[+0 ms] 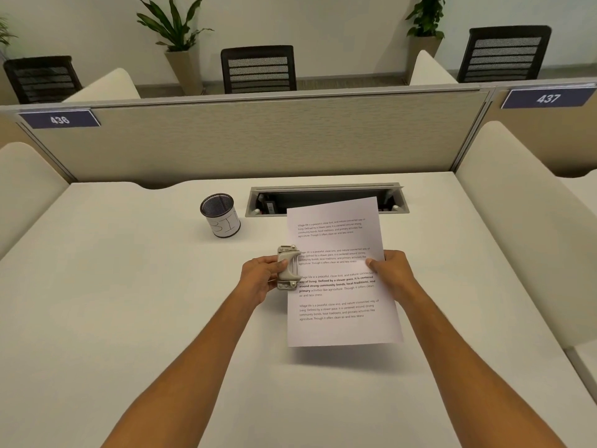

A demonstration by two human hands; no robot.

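the left hand [258,278] curls round a small grey hole punch [288,267], fingers wrapped over its outer side and the thumb on its handle, and holds it against the left edge of a sheet of paper [342,331], about midway along that edge. the right hand [392,273] pinches the sheet's right edge, thumb on top and fingers underneath. the sheet is held just above the desk, slightly tilted, its near edge casting a shadow; it is white, with four short blocks of small black print, part of the third in bold. the punch is pale grey metal with a curved lever and small rivets at both ends. under them lies a plain off-white desk [129,302]. a black mesh pen cup [220,216] with a white handwritten label stands to the left beyond the hands, and an open cable tray [326,198] is set into the desk's far edge, partly behind the sheet. a beige fabric partition [258,140] closes the back, bearing blue plates numbered 436 [59,119] and 437 [548,98]. beyond it stand black mesh-backed chairs [258,69] and potted plants [176,27] against a pale wall.
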